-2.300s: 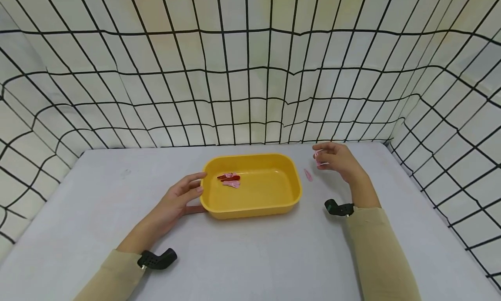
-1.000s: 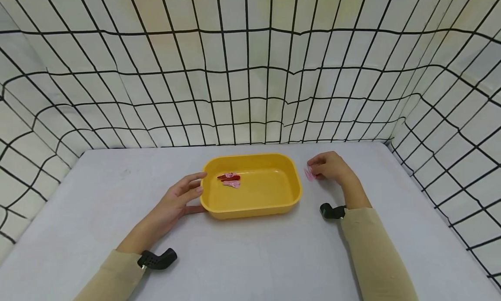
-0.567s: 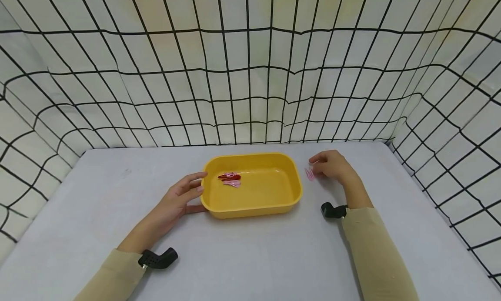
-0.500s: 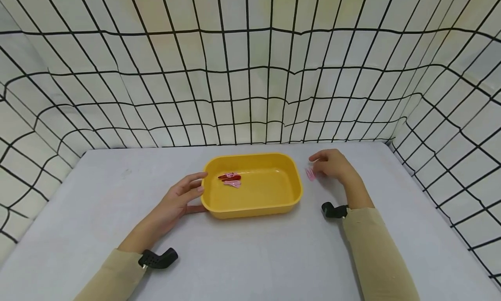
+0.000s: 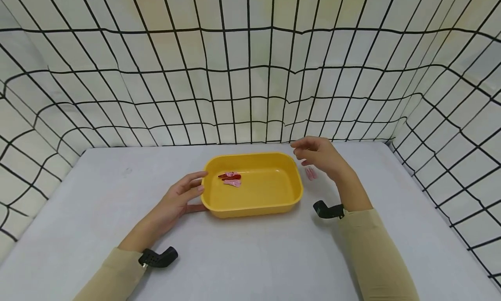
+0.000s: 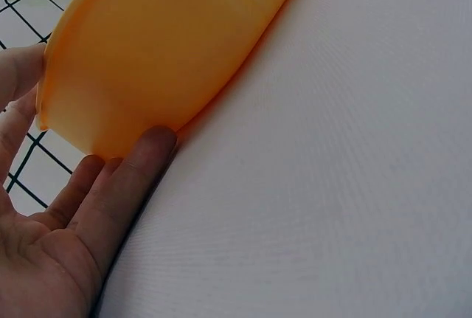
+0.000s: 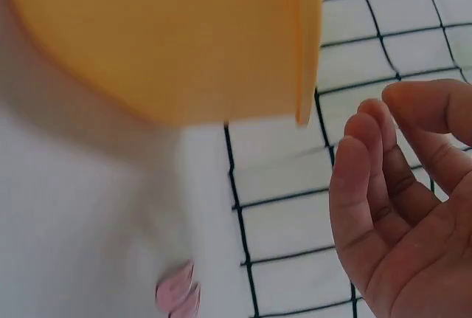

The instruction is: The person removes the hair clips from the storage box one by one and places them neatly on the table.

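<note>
A yellow plastic tub (image 5: 254, 205) stands on the white table, with several red and pink hair clips (image 5: 230, 178) lying in its left part. My left hand (image 5: 182, 196) rests against its left end. Its fingers touch the rim and its thumb lies low along the wall, as the left wrist view (image 6: 110, 207) also shows. Beyond the tub's back right corner hovers my right hand (image 5: 317, 153), fingers loosely bent and nothing between them. Two pink hair clips (image 5: 311, 173) lie side by side on the table under that hand, and they appear in the right wrist view (image 7: 177, 292).
A white-covered table (image 5: 242, 257) bears everything. Black netting (image 5: 250, 68) in front of a pale backdrop borders it at the back and both sides. Each wrist wears a black camera, such as the left wrist camera (image 5: 158, 257).
My right hand set a second pink hair clip down beside the first, let go, then rose and moved left towards the tub. My left hand and the tub have stayed put.
</note>
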`<action>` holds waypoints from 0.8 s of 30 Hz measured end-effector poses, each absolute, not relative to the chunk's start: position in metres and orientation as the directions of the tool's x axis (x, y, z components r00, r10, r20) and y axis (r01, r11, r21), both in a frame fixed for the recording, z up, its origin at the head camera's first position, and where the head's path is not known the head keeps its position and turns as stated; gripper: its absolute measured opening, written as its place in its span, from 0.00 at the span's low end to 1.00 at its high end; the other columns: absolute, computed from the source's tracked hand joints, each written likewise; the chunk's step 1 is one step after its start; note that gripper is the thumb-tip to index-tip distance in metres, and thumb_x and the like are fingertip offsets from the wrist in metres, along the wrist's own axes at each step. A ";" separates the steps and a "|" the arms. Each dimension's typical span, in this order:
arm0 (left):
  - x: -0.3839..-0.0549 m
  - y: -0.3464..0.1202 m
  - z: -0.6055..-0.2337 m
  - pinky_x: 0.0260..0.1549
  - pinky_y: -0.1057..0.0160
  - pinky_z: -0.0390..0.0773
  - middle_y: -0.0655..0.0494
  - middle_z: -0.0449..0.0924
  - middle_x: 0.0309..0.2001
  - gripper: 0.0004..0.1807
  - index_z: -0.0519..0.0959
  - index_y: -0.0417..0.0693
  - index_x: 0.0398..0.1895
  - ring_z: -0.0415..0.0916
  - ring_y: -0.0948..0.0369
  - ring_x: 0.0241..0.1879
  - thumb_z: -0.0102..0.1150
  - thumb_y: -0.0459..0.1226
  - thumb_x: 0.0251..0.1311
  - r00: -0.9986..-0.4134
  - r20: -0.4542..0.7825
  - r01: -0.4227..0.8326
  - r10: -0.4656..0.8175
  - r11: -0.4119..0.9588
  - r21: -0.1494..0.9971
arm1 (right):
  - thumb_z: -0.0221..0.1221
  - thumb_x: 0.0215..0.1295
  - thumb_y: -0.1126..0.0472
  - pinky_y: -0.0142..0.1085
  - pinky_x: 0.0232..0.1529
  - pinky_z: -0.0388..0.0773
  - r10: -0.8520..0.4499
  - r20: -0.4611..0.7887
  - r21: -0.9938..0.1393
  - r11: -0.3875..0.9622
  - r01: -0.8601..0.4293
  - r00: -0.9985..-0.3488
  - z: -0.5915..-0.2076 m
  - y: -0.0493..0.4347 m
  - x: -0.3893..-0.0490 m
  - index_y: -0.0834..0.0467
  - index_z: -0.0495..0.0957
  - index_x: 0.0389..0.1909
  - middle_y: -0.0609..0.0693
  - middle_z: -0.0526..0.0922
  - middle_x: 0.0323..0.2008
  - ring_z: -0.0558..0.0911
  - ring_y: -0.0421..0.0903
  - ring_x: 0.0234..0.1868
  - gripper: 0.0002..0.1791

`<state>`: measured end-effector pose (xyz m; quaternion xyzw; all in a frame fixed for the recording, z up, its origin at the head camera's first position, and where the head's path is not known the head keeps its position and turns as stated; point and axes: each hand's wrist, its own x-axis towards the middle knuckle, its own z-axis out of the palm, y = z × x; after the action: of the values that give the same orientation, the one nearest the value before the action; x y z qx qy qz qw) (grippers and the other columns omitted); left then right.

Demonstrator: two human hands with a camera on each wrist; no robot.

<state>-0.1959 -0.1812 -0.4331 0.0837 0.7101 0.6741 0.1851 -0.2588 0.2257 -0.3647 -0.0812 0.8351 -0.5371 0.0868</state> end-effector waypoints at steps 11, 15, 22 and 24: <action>-0.196 -0.182 -0.433 0.51 0.51 0.83 0.43 0.59 0.71 0.29 0.61 0.52 0.74 0.69 0.46 0.64 0.53 0.45 0.74 -0.921 -0.155 -0.133 0.356 0.085 0.987 | 0.62 0.67 0.62 0.40 0.48 0.85 -0.444 -0.015 -0.954 0.274 -0.120 -0.896 -0.349 0.171 -0.247 0.59 0.80 0.54 0.60 0.81 0.52 0.80 0.56 0.49 0.15; -0.197 -0.182 -0.431 0.51 0.51 0.83 0.43 0.59 0.71 0.30 0.61 0.52 0.74 0.69 0.47 0.64 0.53 0.46 0.73 -0.921 -0.153 -0.129 0.359 0.089 0.988 | 0.62 0.67 0.62 0.40 0.47 0.85 -0.468 0.028 -0.963 0.223 -0.149 -0.883 -0.342 0.148 -0.246 0.57 0.81 0.52 0.60 0.81 0.51 0.80 0.61 0.50 0.14; -0.196 -0.181 -0.430 0.51 0.51 0.83 0.43 0.58 0.71 0.30 0.61 0.52 0.74 0.70 0.48 0.63 0.53 0.46 0.73 -0.915 -0.161 -0.140 0.369 0.083 0.987 | 0.62 0.67 0.62 0.44 0.49 0.85 -0.521 0.083 -0.980 0.112 -0.164 -0.849 -0.335 0.110 -0.245 0.58 0.81 0.53 0.57 0.82 0.49 0.80 0.62 0.50 0.14; -0.196 -0.181 -0.431 0.51 0.51 0.83 0.42 0.58 0.72 0.30 0.60 0.51 0.75 0.70 0.48 0.63 0.53 0.46 0.73 -0.915 -0.160 -0.140 0.371 0.080 0.987 | 0.62 0.67 0.62 0.45 0.49 0.85 -0.525 0.083 -0.982 0.101 -0.158 -0.847 -0.337 0.103 -0.245 0.58 0.81 0.53 0.57 0.82 0.49 0.81 0.60 0.49 0.14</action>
<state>-0.1962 -0.1812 -0.4308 0.0814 0.7100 0.6732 0.1900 -0.2450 0.1027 -0.3371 -0.2349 0.7275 -0.6279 0.1460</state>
